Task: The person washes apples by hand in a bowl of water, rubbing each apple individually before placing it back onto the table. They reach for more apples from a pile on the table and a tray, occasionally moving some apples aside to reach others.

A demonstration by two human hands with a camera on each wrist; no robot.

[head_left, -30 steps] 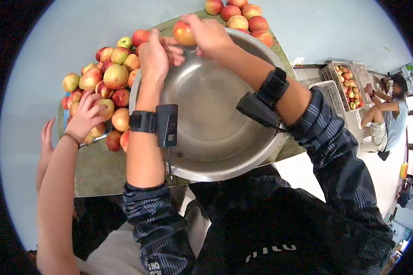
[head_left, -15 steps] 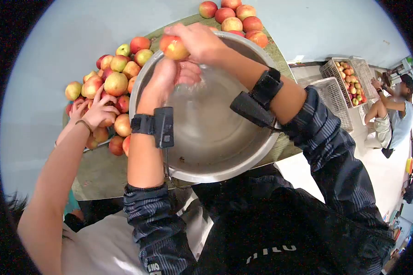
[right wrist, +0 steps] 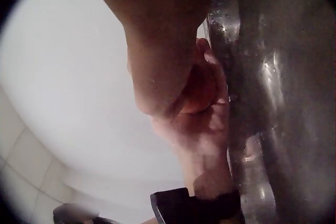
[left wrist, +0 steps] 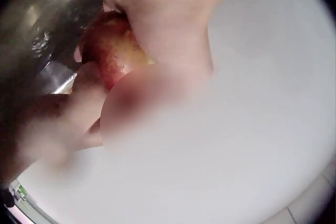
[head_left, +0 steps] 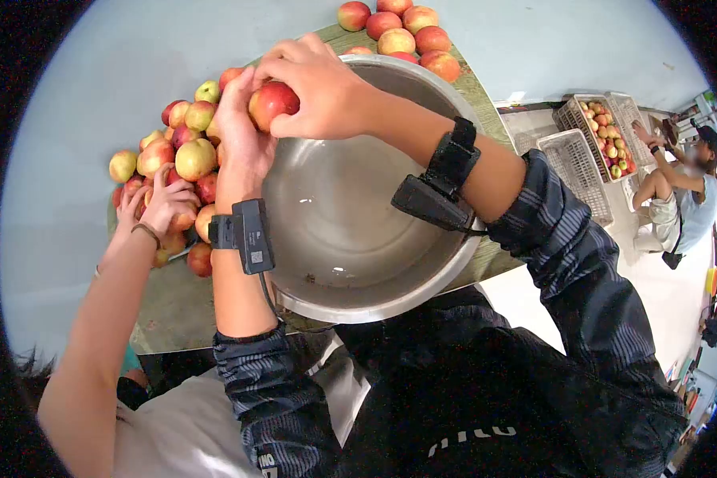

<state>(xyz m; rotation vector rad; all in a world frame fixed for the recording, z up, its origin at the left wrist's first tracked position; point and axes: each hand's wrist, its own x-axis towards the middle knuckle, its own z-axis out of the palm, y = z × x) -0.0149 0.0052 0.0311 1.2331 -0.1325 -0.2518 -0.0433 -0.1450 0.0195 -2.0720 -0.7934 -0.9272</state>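
Between my two hands, above the left far rim of a large metal basin, is a red and yellow nectarine. My right hand grips it from the right and above, thumb on the near side. From the left and below, my left hand holds the same fruit, its thumb up along the side. The right wrist view shows the left palm and curled fingers cupping the nectarine. Wet drops show on the nectarine in the left wrist view. Shallow water lies in the basin.
A pile of nectarines sits left of the basin; another person's hand reaches into it. More nectarines lie at the table's far corner. Crates stand on the floor at right, near a seated person.
My right hand has brought the nectarine down and left, turning it. My left hand has risen from over the basin to meet the fruit. The other person's second hand has joined at the pile.
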